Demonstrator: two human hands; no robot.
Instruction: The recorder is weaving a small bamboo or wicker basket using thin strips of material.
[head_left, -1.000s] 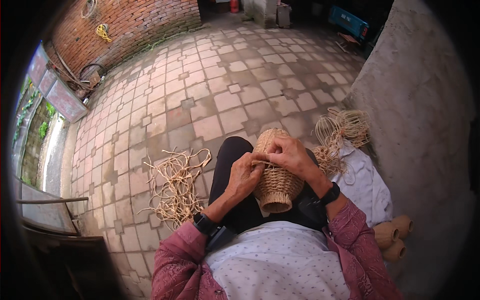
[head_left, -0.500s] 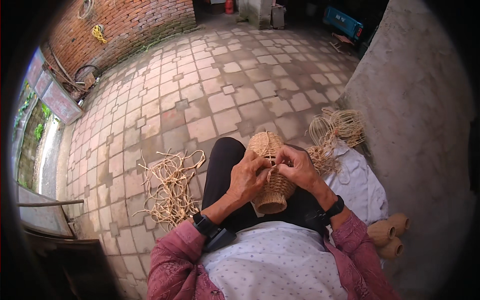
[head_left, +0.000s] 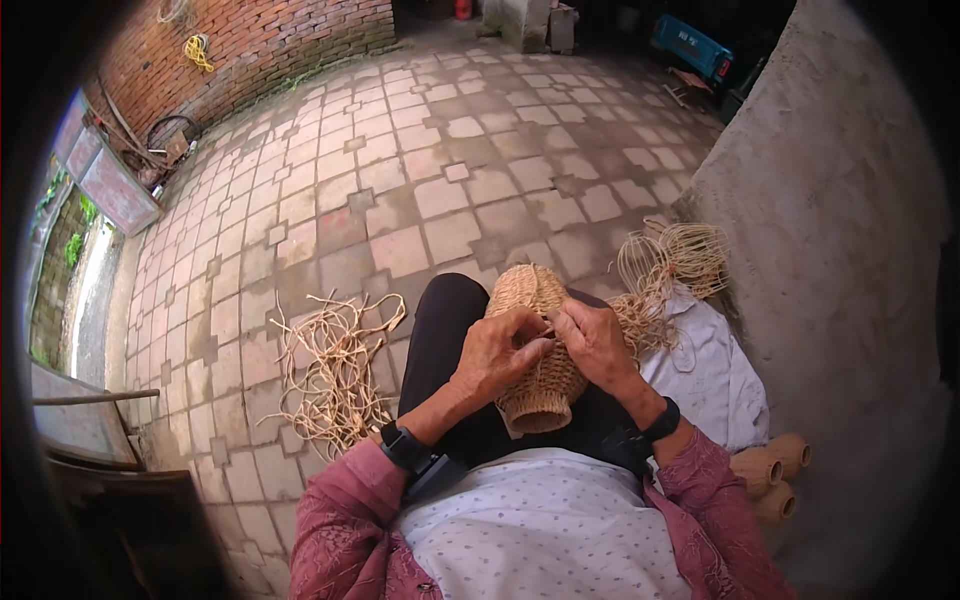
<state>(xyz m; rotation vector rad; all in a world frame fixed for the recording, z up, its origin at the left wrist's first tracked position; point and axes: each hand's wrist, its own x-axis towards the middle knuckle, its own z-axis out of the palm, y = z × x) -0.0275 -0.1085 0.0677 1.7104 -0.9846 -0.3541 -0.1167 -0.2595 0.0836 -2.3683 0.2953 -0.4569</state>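
Basket [head_left: 528,290] sits on the lap [head_left: 432,335] btwn the thighs, tilted, open mouth toward the person's belly, other end pointing away. L hand [head_left: 498,352] is on its left side, fingers bent, thumb a bit apart from the index; R hand [head_left: 597,345] is on its right side, fingers curled, thumb up near the L fingertips. Both sets of tips meet approx. mid-basket, over the weave; can't tell if either pinches a strand, detail too small. Black bands on both wrists. Cords [head_left: 335,370] lie in a loose tangle on the tiles [head_left: 250,375], left of the L knee. White cloth [head_left: 712,375] is on the other side, right of the R leg, w/ a coiled bundle [head_left: 690,255] at its far end, nr the grey wall [head_left: 830,250]. 3 tan jars [head_left: 755,470] lie together nr the cloth's lower end.
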